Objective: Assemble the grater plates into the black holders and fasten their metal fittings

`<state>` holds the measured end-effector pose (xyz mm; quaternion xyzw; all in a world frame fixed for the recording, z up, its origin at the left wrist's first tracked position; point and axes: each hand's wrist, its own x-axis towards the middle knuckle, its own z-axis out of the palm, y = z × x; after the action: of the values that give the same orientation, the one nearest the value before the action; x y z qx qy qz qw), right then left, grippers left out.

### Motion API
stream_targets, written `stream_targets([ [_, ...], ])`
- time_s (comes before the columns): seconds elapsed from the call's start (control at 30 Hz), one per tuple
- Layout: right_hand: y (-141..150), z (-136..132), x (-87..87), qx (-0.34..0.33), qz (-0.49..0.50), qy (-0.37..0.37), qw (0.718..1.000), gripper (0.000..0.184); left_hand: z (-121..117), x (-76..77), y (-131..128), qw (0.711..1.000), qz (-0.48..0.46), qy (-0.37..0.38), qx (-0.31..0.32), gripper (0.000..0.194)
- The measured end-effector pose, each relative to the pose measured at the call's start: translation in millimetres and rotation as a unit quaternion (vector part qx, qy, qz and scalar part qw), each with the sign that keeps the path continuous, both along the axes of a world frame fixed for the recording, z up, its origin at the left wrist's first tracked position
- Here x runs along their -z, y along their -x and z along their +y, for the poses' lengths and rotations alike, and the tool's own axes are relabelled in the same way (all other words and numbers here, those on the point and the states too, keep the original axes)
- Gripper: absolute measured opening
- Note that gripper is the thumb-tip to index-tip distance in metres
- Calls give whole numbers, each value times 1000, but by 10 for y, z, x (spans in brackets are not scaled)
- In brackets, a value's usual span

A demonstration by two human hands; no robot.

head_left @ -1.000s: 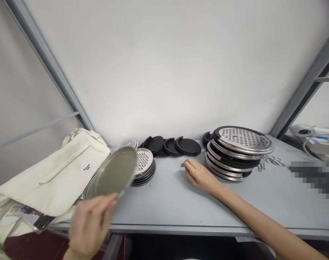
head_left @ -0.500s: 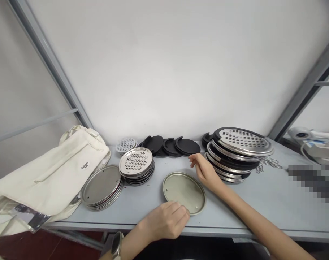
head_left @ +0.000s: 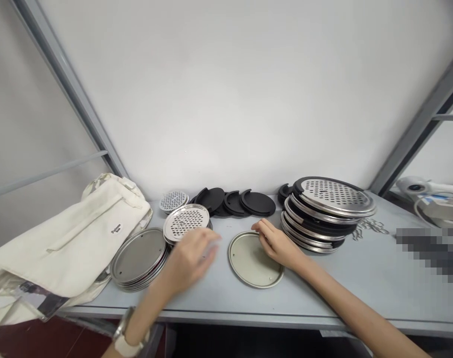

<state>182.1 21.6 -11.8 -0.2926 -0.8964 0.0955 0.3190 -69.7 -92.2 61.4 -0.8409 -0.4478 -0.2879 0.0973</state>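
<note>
A shallow round metal tray [head_left: 250, 263] with small holes near its rim lies on the table before me. My right hand [head_left: 276, 243] is at its far right rim, fingers curled over the edge and thumb on the inner side. My left hand [head_left: 191, 256], blurred by motion, is in the air left of the tray with its fingers apart and nothing in them. Just behind it stands a stack topped by a perforated round grater plate [head_left: 186, 222], partly hidden by the hand. Similar metal trays [head_left: 138, 256] are stacked further left.
A tall stack of grater plates and black rings [head_left: 332, 196] stands at right, near small metal hooks [head_left: 370, 226]. Black round holders [head_left: 258, 203] line the wall beside a small grater disc [head_left: 173, 200]. A cream bag [head_left: 77, 233] covers the left end. The table's front edge [head_left: 271, 318] is close.
My left hand has left the tray's near rim and moved left and up, its fingers opening. My right hand has come down onto the far rim. The tray has shifted slightly right and away.
</note>
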Motion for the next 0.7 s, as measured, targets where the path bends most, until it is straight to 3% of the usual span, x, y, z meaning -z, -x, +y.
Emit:
stream_targets([
  [0.1,16,-11,-7,-12,-13,0,1000,23,370,-290,511,990,-6,2,-142,20],
  [0.17,22,-16,-7,-19,-23,1,1000,22,683,-386,891,982,49,43,-175,19],
  [0.23,24,-18,-5,-20,-32,2,999,22,965,-391,1249,971,95,125,-180,16],
  [0.33,19,-15,-2,-18,-39,6,999,23,1238,-268,1654,959,91,209,-171,22],
  [0.43,14,-9,-6,-21,-44,14,999,22,1349,-101,1872,954,50,254,-150,33],
  [0.5,13,-4,-8,-20,-44,14,999,22,1376,-23,1940,960,34,239,-142,37],
  [0.7,10,12,0,-17,-45,18,999,22,1414,-11,2007,970,11,212,-122,40],
])
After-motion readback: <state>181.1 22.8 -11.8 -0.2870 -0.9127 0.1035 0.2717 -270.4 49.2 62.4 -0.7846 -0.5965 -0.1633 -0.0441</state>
